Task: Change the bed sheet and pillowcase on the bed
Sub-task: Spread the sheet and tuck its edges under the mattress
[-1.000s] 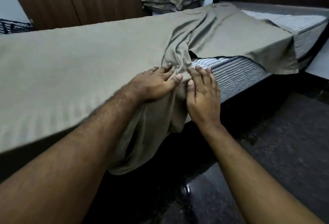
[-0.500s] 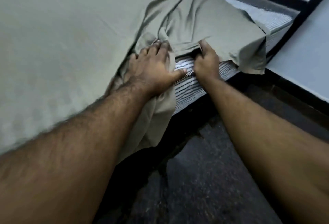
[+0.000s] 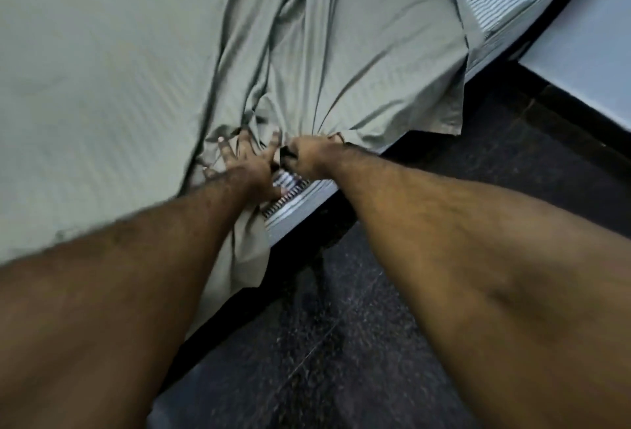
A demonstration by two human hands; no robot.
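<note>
While left hand [image 3: 247,164] presses | right hand [image 3: 309,155] grips sheet [image 3: 341,63]

We have 1 view (head-worn), looking steeply down, close over the bed edge [image 3: 300,196] and floor [image 3: 341,343].

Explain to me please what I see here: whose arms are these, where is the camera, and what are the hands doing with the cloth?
There is no machine here. A person wears one camera on the head, so the picture looks forward and down along their own two bare arms. The grey-green bed sheet lies over a striped mattress, which shows at the near edge and at the far corner. The left hand lies on the sheet with fingers spread, pressing the bunched cloth at the mattress edge. The right hand is curled round a gathered fold of the sheet just beside it. Below is a dark floor. The picture is somewhat blurred.
</note>
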